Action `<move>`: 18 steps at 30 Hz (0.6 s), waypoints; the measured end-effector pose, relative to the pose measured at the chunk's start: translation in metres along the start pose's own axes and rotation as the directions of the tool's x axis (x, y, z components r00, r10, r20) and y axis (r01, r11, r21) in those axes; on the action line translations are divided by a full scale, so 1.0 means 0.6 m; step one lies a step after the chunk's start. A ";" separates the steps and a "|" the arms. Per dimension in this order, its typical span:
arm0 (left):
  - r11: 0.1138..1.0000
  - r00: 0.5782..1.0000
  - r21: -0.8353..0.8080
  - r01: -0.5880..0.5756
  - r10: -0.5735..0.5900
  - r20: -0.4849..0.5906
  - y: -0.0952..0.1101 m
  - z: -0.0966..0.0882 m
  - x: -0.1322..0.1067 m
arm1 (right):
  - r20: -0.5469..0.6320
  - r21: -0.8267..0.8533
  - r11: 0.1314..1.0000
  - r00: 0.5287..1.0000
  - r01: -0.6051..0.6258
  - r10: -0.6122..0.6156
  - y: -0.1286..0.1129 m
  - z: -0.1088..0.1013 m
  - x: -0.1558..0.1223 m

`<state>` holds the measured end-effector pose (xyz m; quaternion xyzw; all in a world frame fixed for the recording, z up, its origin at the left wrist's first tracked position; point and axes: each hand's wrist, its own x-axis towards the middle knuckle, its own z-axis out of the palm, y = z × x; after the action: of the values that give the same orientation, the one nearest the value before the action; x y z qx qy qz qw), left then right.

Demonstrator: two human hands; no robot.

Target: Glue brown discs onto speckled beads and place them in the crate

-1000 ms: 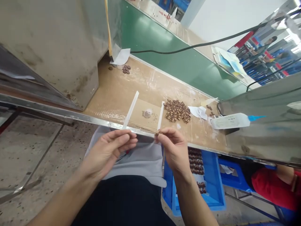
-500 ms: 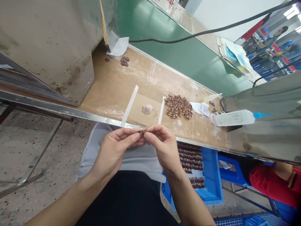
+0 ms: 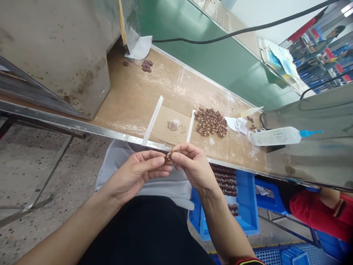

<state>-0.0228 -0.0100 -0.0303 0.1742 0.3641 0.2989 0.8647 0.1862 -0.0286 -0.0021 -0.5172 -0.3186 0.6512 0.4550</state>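
Between my fingertips is a small brown-and-gold piece point(image 3: 167, 158), too small to make out fully. My left hand point(image 3: 149, 167) pinches it from the left with thumb and forefinger. My right hand point(image 3: 190, 162) closes on its right side, thumb against forefinger. Both hands are just off the bench's front edge, above my lap. Beyond them, a small clear cup point(image 3: 174, 124) sits on a cardboard sheet point(image 3: 162, 119) with tiny bits scattered beside it. To its right lies a heap of similar brown-and-gold pieces point(image 3: 211, 122).
A white squeeze bottle point(image 3: 277, 136) with a blue tip lies at the right, near crumpled paper point(image 3: 237, 124). Several brown discs point(image 3: 147, 65) lie at the back left beside a metal housing point(image 3: 55, 55). Below, a blue crate point(image 3: 246, 200) holds rows of pieces. A person's red sleeve point(image 3: 317, 209) shows at right.
My right hand has tilted up slightly and its fingertips have shifted on the small piece. My left fingers are spread a little more. The whole view has shifted slightly.
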 end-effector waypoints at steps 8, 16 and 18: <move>0.984 0.986 0.110 0.138 -0.148 0.080 -0.012 -0.019 0.001 | 0.247 -0.216 0.976 0.967 -0.015 0.069 -0.028 -0.036 -0.015; 0.966 0.975 0.229 0.123 -0.160 0.152 -0.033 -0.020 -0.003 | 0.270 -0.259 0.966 0.962 0.027 0.046 -0.033 -0.072 -0.030; 0.966 0.985 0.252 0.054 -0.093 0.145 -0.031 -0.024 -0.004 | 0.057 -0.314 0.931 0.983 0.186 -0.177 -0.031 -0.096 -0.021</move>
<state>-0.0276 -0.0243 -0.0484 0.2896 0.3363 0.2044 0.8725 0.2470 -0.0362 0.0042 -0.5430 -0.4720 0.5536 0.4193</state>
